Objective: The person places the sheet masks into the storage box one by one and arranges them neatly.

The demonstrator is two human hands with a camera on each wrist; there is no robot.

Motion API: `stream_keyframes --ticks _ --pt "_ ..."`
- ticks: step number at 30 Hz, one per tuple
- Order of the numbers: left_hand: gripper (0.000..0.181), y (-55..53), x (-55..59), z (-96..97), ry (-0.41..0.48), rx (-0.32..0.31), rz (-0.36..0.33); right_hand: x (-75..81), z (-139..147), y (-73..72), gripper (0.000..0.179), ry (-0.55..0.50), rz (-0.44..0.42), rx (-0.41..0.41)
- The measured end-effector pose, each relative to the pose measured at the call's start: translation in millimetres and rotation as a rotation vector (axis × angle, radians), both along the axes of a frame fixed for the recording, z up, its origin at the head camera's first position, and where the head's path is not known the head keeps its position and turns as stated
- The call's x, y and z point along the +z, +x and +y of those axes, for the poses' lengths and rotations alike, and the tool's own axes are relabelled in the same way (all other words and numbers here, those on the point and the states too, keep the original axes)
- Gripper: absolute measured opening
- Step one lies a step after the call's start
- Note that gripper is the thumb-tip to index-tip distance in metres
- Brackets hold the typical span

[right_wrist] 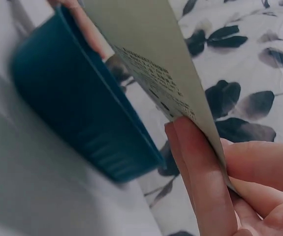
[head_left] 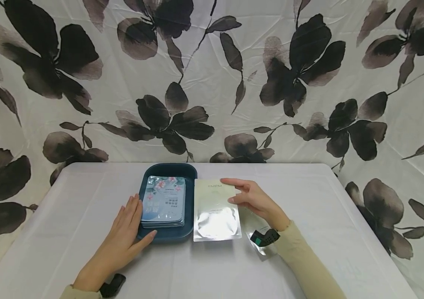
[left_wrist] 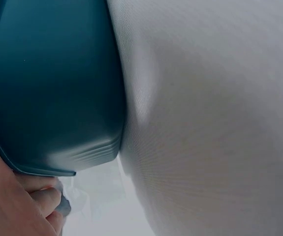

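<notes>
A dark teal plastic basket [head_left: 189, 232] stands on the table with a stack of blue floral face mask packets [head_left: 165, 203] inside it. My left hand [head_left: 123, 238] rests against the basket's left side, fingers straight and together, thumb by the front rim. To the right of the basket, my right hand [head_left: 254, 199] pinches a pale green and silver face mask packet [head_left: 217, 207] by its upper right side. In the right wrist view that packet [right_wrist: 151, 54] is held up between thumb and fingers, its printed side showing, higher than the basket's rim [right_wrist: 109, 81].
Another silver packet [head_left: 265, 251] lies on the table below my right wrist, partly covered by it. The white-covered table [head_left: 346, 232] reaches to a hanging cloth [head_left: 234, 83] with dark flowers behind it. A black band is on each wrist.
</notes>
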State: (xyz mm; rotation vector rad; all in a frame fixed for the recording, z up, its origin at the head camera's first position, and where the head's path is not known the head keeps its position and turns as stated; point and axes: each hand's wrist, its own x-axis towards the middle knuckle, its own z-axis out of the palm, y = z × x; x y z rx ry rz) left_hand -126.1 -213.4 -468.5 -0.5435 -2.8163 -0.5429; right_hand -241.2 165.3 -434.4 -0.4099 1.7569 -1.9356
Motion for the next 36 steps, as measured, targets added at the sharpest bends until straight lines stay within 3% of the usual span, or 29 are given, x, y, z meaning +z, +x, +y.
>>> stream_keyframes --ticks 8,20,29,36 --pt "0.094 0.4 -1.3 1.3 -0.014 0.008 -0.012 12.0 -41.9 -17.7 0.064 -0.053 -0.077 -0.034" --pt "0.093 1.2 0.1 0.1 0.003 -0.016 0.011 25.5 -110.5 -40.9 0.061 0.031 -0.063 -0.044" --pt "0.093 -0.1 -0.3 -2.3 -0.014 -0.018 0.016 19.6 -143.8 -46.0 0.059 0.122 0.007 -0.020" --pt "0.093 -0.2 -1.5 -2.9 -0.009 -0.018 0.020 13.1 -157.1 -48.4 0.057 0.174 -0.001 -0.037"
